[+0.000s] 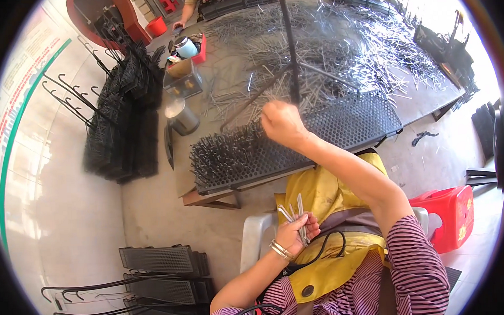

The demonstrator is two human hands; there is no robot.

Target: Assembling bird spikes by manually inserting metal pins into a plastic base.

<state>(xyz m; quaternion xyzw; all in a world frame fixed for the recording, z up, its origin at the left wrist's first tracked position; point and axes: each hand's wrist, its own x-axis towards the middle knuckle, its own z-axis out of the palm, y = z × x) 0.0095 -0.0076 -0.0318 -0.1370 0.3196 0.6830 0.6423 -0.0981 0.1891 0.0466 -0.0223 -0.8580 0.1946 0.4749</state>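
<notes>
Perforated black tray (348, 118) is set on table's (422, 104) near edge, straight ahead of both hands; long axis is run L to R across the body, w/ R end farther off. R hand (283, 123) is the nearer, held over approx. mid-length, by the border btwn dark upright pins (224, 161), packed in the L part, & bare holes to the R. Its fingers are curled in; whether a rod is pinched or the tray touched can't be told, fingertips being hidden. L hand (300, 232) is held low before the lap, well apart from tray; a few thin metal rods (300, 204) are pinched btwn thumb & fingers, ends pointed up toward tray.

Behind tray, table is strewn w/ loose silvery rods (381, 50); metal mug (187, 123) & red basket (202, 55) are placed at its L side. Black hooked racks (128, 106) are stacked by L wall, perforated panels (158, 261) lower L, red plastic stool (459, 217) at R.
</notes>
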